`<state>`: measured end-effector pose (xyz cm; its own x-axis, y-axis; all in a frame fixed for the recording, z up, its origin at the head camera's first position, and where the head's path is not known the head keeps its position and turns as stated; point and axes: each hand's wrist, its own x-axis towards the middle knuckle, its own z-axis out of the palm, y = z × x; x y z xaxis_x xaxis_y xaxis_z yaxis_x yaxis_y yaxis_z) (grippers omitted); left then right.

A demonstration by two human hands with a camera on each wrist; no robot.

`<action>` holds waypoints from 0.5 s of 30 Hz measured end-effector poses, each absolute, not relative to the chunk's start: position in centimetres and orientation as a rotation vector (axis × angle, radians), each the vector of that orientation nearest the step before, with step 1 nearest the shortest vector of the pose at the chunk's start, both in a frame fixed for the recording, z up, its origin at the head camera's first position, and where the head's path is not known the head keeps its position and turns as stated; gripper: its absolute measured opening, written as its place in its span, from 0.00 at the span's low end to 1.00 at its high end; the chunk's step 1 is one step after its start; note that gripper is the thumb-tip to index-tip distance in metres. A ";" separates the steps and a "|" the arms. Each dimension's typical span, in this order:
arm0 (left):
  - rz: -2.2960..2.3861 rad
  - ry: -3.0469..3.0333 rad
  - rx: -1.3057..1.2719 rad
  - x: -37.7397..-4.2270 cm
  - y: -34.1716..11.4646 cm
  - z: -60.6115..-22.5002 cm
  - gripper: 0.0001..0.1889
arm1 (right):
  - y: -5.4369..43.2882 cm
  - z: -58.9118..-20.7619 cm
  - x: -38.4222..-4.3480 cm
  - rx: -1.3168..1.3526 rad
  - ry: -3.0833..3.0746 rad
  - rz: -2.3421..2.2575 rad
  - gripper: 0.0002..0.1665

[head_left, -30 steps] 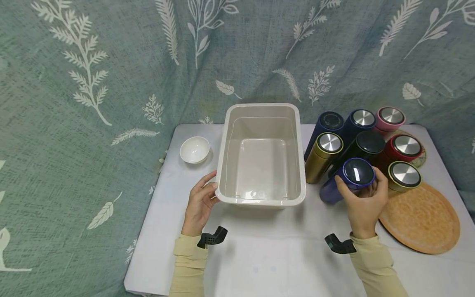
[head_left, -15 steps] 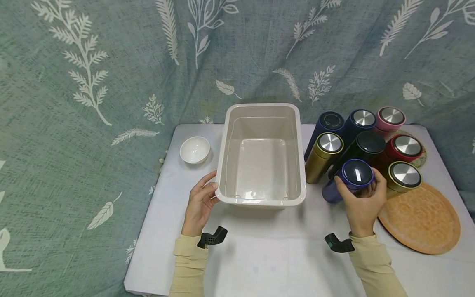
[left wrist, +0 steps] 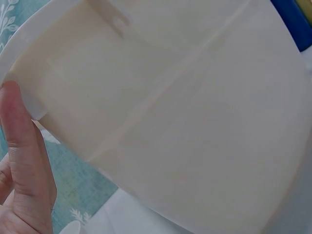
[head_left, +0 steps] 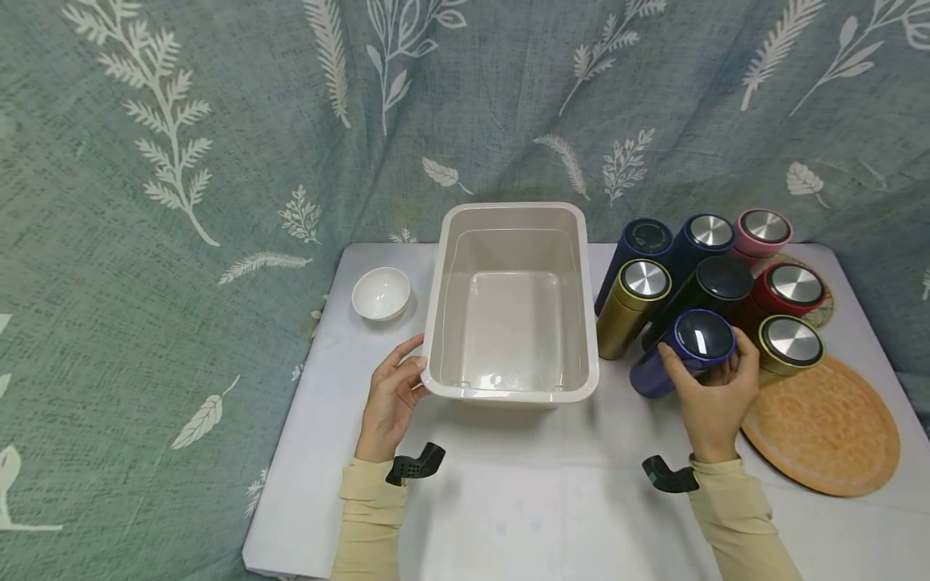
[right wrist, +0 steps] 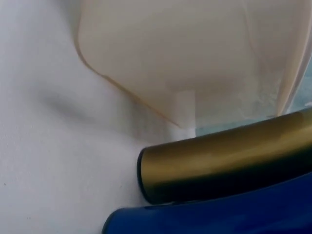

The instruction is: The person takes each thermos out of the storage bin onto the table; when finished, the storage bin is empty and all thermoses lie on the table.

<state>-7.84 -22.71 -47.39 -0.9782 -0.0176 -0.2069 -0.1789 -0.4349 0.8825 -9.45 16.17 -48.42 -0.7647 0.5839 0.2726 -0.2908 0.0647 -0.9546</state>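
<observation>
My left hand touches the left front corner of a beige plastic bin, its fingers fairly straight against the rim. In the left wrist view, a straight digit of that hand meets the bin's edge; some fingertips are hidden. My right hand grips the upper part of a blue thermos flask with a dark, shiny lid, thumb on the left and fingers on the right. That flask stands in front of a dark-lidded flask. A gold flask lies between it and the bin in the right wrist view.
More flasks crowd the right: two navy ones at the back, a pink one, a red one and a silver-lidded one. A round wooden board lies at right. A white bowl sits left of the bin.
My right hand and the blue flask shift only slightly, first a little left, then back right with a small tilt. My left hand and the bin stay put.
</observation>
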 end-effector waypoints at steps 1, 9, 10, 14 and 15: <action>2.567 1.614 -0.282 -7.8 -22.7 -47.4 0.24 | 16.2 -48.5 -9.5 -0.290 -1.720 1.768 0.43; 2.574 1.611 -0.281 -7.8 -22.8 -47.5 0.24 | 16.6 -49.6 -9.8 -0.256 -1.691 1.805 0.44; 2.573 1.613 -0.282 -7.8 -22.8 -47.5 0.24 | 16.6 -49.7 -9.8 -0.256 -1.691 1.801 0.44; 2.563 1.620 -0.287 -7.9 -22.7 -47.5 0.24 | 16.8 -49.7 -10.0 -0.253 -1.682 1.809 0.43; 2.561 1.623 -0.287 -7.9 -22.7 -47.5 0.24 | 16.9 -49.7 -10.0 -0.253 -1.682 1.806 0.43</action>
